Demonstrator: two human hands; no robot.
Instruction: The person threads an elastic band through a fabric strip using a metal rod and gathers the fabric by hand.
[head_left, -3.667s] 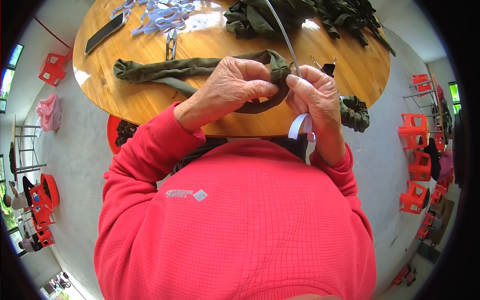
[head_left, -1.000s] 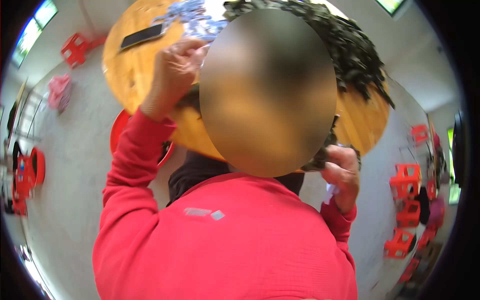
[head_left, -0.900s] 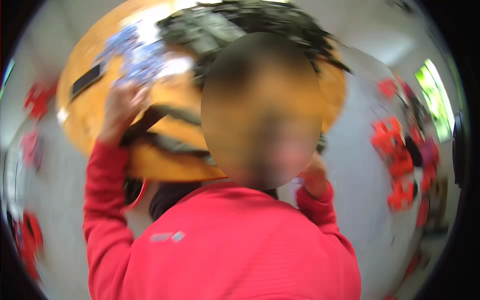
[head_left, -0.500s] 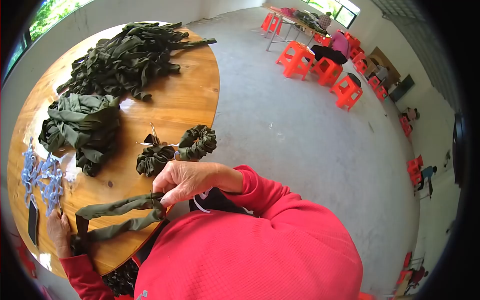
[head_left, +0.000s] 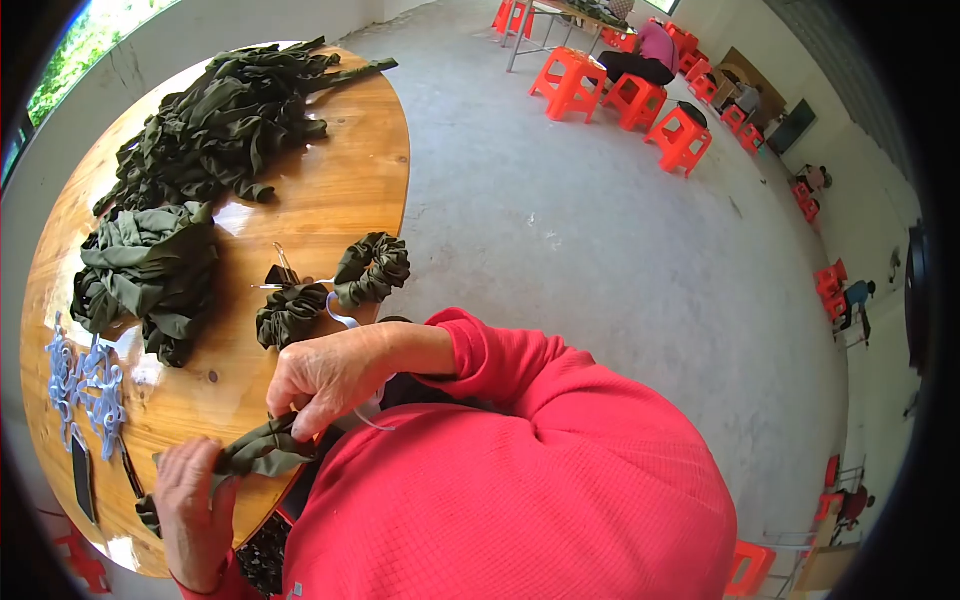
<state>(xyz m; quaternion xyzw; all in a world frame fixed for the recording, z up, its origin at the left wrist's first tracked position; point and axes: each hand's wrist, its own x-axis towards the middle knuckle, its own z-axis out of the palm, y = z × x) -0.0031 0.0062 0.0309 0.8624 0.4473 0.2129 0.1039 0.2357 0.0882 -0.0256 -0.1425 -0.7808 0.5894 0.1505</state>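
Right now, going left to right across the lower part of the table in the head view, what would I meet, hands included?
Dark phone → slender dark tool → left hand → stretch of green fabric between the hands → right hand.

No lettering, number or brand can be read.
A small pale grey mark (head_left: 294,590) sits on the red top (head_left: 500,490), right at the lower edge of the view; it is too small to make out any wording.

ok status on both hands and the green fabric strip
Left hand over green fabric strip, grip unclear. Right hand pinching it farther along. Strip partly hidden; no obstruction seen between hands.
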